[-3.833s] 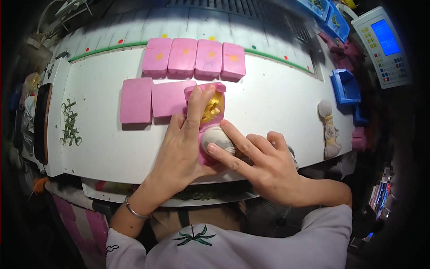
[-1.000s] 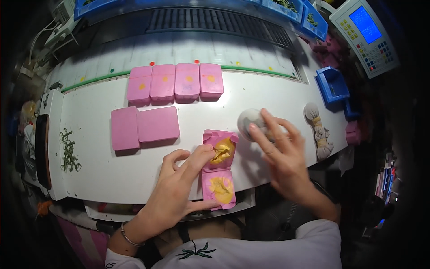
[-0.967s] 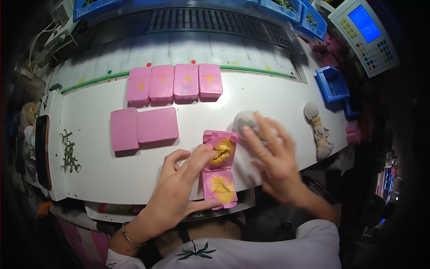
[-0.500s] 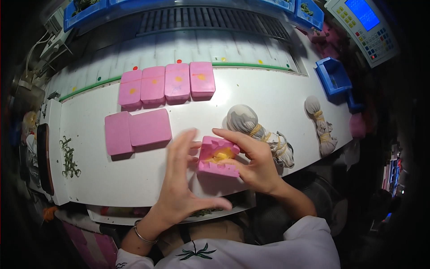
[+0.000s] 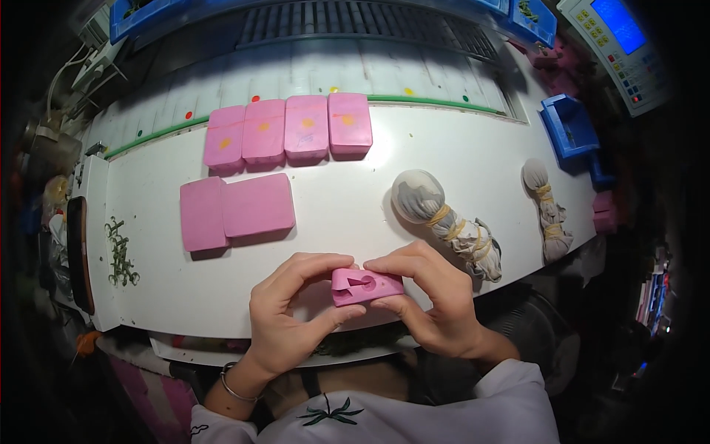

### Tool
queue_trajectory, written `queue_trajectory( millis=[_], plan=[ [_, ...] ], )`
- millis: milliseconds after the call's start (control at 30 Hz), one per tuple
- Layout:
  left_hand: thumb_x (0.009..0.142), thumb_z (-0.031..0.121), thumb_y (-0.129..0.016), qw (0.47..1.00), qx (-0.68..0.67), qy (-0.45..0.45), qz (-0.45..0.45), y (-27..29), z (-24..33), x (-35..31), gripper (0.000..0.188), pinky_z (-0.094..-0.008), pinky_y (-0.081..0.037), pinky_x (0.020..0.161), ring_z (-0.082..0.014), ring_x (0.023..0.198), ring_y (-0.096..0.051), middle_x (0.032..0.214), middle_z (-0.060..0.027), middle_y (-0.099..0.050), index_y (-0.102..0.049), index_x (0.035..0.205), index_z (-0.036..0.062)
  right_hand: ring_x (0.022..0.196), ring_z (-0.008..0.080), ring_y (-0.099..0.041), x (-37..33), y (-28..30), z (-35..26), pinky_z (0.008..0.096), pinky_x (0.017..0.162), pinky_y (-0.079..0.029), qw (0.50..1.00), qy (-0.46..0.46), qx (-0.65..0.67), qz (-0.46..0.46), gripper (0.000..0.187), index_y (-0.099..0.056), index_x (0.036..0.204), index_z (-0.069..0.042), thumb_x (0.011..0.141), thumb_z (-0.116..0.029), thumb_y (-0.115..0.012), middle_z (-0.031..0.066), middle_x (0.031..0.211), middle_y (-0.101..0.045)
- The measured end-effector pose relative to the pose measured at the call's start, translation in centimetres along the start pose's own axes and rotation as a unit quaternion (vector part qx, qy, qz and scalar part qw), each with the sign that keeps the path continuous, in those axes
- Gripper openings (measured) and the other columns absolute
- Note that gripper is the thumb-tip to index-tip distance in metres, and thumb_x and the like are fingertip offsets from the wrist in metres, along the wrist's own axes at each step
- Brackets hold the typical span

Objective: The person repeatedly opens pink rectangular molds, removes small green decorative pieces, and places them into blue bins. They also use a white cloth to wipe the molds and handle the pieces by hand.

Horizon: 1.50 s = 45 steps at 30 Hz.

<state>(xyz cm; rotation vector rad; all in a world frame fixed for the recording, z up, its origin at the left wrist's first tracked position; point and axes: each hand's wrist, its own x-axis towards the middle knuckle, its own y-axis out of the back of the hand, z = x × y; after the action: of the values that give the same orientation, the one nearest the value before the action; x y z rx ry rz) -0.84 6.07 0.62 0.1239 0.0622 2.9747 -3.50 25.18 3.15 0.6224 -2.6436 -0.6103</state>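
Note:
A small pink mould block (image 5: 345, 297) is held up between my two hands over the near part of the white table. It is tipped so that an edge with a notch and a round hollow faces me; its inner face is hidden. My left hand (image 5: 281, 318) pinches its left end, thumb below and fingers above. On the other end, my right hand (image 5: 438, 302) grips with thumb and fingertips. Two larger pink blocks (image 5: 259, 203) lie side by side beyond my left hand. Past my right hand rests a grey-white cloth bundle (image 5: 420, 196) tied with yellow bands.
Several pink blocks with yellow marks (image 5: 307, 122) line the table's far edge, before a white slatted belt (image 5: 296, 70). At left lie small green pieces (image 5: 120, 255). A second tied cloth bundle (image 5: 546, 201), a blue bin (image 5: 568, 132) and a keypad panel (image 5: 614, 52) are at right.
My left hand has come in from the side and now grips the mould block too. The block has been turned, so its yellow-stained hollow no longer shows. The whole view has shifted slightly.

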Motion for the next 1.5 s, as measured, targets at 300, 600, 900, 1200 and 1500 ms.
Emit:
queue_trajectory(
  millis=[300, 600, 900, 1200, 1500],
  plan=[
    [0.073, -0.004, -0.073, 0.991, -0.121, -0.001, 0.065, 0.3, -0.8, -0.3, 0.031, -0.0282, -0.05, 0.081, -0.0176, 0.088, -0.061, 0.095, -0.0115, -0.061, -0.061, 0.102, -0.0051, 0.07, 0.0268, -0.055, 1.4, -0.8, -0.5, 0.0317, 0.061, -0.046, 0.999, 0.03, -0.018, -0.001, 0.036, -0.057, 0.108, 0.003, 0.074, 0.002, -0.067, 0.0147, 0.084, -0.055],
    [0.069, 0.008, -0.077, 0.965, 0.214, -0.095, 0.115, 3.5, 2.9, 0.2, 0.075, -0.0354, -0.049, 0.087, -0.0342, 0.104, -0.059, 0.117, -0.0234, -0.054, -0.039, 0.132, -0.0048, 0.072, 0.0173, -0.061, 5.4, -4.2, -2.3, 0.0266, 0.064, -0.05, 0.993, -0.011, 0.054, 0.103, 0.045, -0.055, 0.115, 0.003, 0.073, 0.001, -0.072, 0.0131, 0.083, -0.061],
    [0.067, 0.01, -0.073, 0.945, 0.18, 0.042, 0.268, 21.9, 2.9, 9.2, 0.04, -0.0266, -0.05, 0.066, -0.0152, 0.077, -0.062, 0.095, -0.01, -0.063, -0.061, 0.103, -0.004, 0.114, 0.0373, -0.046, 7.9, -5.3, -0.4, 0.0424, 0.094, -0.04, 0.984, 0.057, -0.155, -0.07, 0.067, -0.046, 0.127, -0.001, 0.069, -0.014, -0.077, 0.0202, 0.129, -0.043],
    [0.053, 0.024, -0.079, 0.751, 0.511, 0.085, 0.41, 38.2, -1.6, 16.7, 0.046, -0.035, -0.05, 0.079, -0.0304, 0.087, -0.064, 0.089, -0.0167, -0.068, -0.066, 0.089, -0.0013, 0.122, 0.0375, -0.04, 7.9, -6.0, -0.5, 0.0401, 0.1, -0.037, 0.981, 0.024, -0.148, -0.124, 0.074, -0.041, 0.133, -0.003, 0.066, -0.001, -0.073, 0.0219, 0.139, -0.032],
    [0.075, 0.019, -0.069, 0.756, 0.586, -0.113, 0.268, 28.5, -1.7, 14.5, 0.04, -0.0357, -0.048, 0.077, -0.0277, 0.089, -0.059, 0.104, -0.017, -0.058, -0.06, 0.108, -0.0022, 0.104, 0.0395, -0.047, 7.8, -6.4, 1.5, 0.0394, 0.091, -0.042, 0.997, 0.033, -0.02, -0.066, 0.078, -0.027, 0.14, 0.001, 0.068, 0.007, -0.057, 0.0247, 0.116, -0.042]
  ],
)
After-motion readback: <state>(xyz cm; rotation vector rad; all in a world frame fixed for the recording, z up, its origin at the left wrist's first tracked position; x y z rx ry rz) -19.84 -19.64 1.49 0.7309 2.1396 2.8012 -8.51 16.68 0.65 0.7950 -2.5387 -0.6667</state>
